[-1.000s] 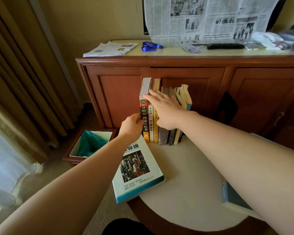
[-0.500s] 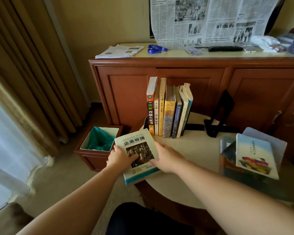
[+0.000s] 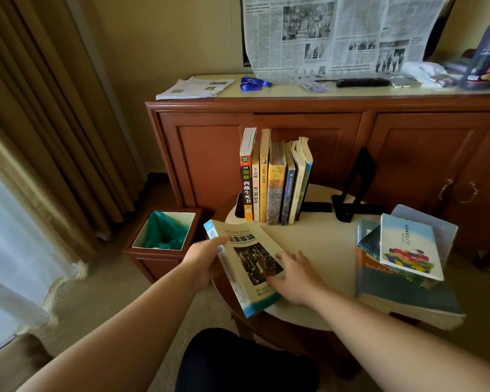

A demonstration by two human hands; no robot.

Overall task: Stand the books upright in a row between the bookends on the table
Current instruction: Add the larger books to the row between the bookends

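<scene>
Both hands (image 3: 207,260) (image 3: 297,278) on the tilted teal-edged book (image 3: 249,264).

Hotel-type room or home living space: heavy curtains (image 3: 54,131), carpet (image 3: 119,292), wooden sideboard (image 3: 337,142), lined wastebin (image 3: 164,236), small round bench (image 3: 323,244).

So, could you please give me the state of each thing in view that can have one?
Row of books: standing upright on the table.
Right bookend: upright, apart from the row.
Large book: tilted, left edge raised.
Left hand: grips the large book's left edge.
Right hand: fingers straight on its cover.
Stack of books: lying flat.
Wastebasket: open, green liner inside.
</scene>
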